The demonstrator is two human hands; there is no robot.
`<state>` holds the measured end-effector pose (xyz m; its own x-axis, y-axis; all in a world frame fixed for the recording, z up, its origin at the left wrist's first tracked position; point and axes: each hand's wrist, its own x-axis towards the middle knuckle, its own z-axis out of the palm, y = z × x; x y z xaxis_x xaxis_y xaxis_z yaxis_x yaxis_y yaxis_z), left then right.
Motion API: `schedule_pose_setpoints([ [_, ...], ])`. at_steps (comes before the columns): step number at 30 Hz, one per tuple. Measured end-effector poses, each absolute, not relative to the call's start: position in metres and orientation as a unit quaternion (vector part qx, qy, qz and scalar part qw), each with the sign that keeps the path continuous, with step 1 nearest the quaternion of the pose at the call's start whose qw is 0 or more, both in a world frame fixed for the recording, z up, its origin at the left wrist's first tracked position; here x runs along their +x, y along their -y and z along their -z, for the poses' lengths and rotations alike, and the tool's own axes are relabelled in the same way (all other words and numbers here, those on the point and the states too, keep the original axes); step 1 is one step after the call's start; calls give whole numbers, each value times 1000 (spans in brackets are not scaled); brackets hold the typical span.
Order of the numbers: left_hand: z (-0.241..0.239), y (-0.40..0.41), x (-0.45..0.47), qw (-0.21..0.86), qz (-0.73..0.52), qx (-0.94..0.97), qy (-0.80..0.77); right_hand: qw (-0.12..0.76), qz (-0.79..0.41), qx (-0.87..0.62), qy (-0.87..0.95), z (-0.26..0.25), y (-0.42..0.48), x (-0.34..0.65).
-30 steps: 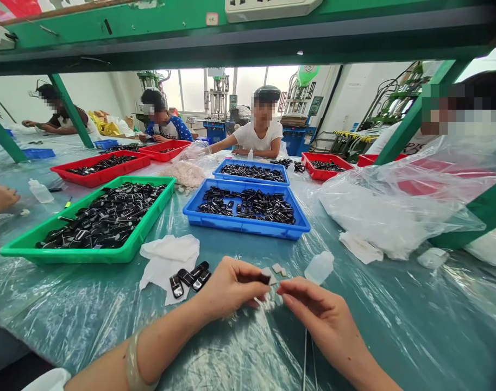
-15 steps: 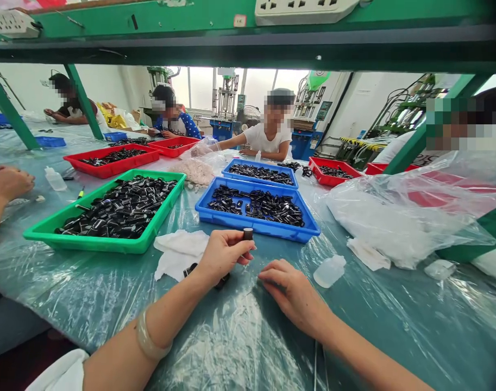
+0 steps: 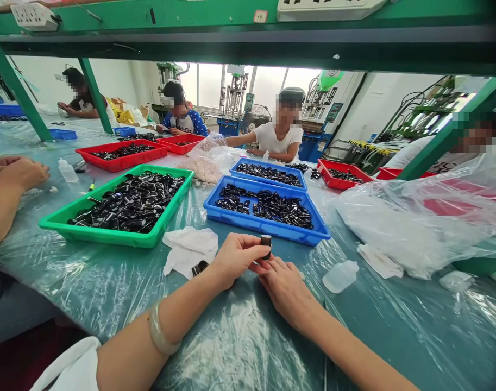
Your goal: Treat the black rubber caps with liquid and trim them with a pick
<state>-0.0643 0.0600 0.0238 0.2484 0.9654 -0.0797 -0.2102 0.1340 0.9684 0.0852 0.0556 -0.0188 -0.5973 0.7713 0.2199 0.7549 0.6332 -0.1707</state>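
My left hand (image 3: 235, 256) pinches a small black plastic part (image 3: 266, 243) upright between thumb and fingers. My right hand (image 3: 284, 285) lies just beside it, fingers curled, fingertips touching the part's lower end. Both hover over the plastic-covered table in front of a blue tray (image 3: 268, 228) of black parts. A few loose black parts (image 3: 199, 267) lie on a white cloth (image 3: 189, 247) left of my left hand.
A green tray (image 3: 109, 234) of black parts stands to the left, red trays (image 3: 121, 161) and another blue tray (image 3: 268, 165) further back. A small squeeze bottle (image 3: 340, 276) lies right. A big plastic bag (image 3: 419, 217) fills the right. Another person's hand (image 3: 19, 172) rests at left; people sit opposite.
My right hand moved up and over to meet the black part in my left hand. The view shifted slightly right.
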Motion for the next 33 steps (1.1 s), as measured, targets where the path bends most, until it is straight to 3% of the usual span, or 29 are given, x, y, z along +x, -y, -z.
schedule_pose_setpoints([
  [5,-17,-53,-55,636,-410,540,-369,185,-107,-456,864,-1,-26,122],
  [9,-9,-45,-45,638,-323,611,-340,296,-381,-488,728,-23,-17,146],
  [15,-8,-38,-38,610,-238,679,-332,318,-538,-453,636,-28,-13,152],
  [24,-8,-39,-38,542,-224,748,-310,279,-600,-449,600,-31,-9,148],
  [33,-4,-38,-40,543,-192,754,-315,253,-610,-462,592,-30,-10,148],
])
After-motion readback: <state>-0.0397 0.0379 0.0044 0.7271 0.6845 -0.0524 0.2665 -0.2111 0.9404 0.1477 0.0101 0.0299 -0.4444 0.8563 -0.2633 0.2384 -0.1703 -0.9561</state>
